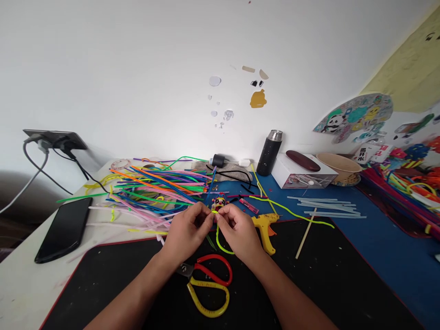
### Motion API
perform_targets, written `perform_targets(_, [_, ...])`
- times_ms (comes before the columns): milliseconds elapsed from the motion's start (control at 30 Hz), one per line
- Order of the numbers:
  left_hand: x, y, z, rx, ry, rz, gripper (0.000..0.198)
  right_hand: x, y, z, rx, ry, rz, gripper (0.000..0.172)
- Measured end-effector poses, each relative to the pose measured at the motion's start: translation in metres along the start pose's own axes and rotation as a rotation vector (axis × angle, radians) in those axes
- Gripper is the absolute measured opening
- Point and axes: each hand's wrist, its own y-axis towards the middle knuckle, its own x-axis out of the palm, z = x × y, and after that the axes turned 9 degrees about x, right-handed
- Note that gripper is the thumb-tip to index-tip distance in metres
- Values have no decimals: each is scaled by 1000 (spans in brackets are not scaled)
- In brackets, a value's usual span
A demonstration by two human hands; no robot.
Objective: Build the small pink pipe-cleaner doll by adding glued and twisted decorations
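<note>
Both my hands meet above the back part of the black mat (137,284). Between their fingertips is a yellow-green pipe cleaner (222,248), its free end curving down toward the mat. My left hand (190,229) pinches it with thumb and forefinger, and my right hand (239,229) pinches it from the other side. Just behind the fingertips stands a small colourful figure (220,200), partly hidden. Scissors (210,309) with one red and one yellow handle lie below my hands, their blades partly under my left wrist. Beside my right hand lies a yellow glue gun (264,229).
Many coloured pipe cleaners (165,185) spread over the left back. A black phone (65,229) lies at the left. Further right are glue sticks (330,207), a wooden stick (305,233), a black flask (270,153), a white box (280,172) and a bowl (338,162).
</note>
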Motion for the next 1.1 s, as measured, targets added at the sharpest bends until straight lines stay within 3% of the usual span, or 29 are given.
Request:
perform_targets(167, [-7, 6, -1, -71, -227, -122, 26, -2, 0, -5, -1, -88, 10, 15])
perform_targets(500, [-15, 12, -7, -229, -392, -173, 32, -2, -1, -6, -64, -187, 16, 11])
perform_targets(767, [-10, 12, -6, -387, -606, -102, 37, -2, -3, -6, -114, -238, 21, 12])
perform_targets(1100, [-9, 12, -7, -388, -609, -87, 34, -1, -4, -4, -135, -237, 61, 14])
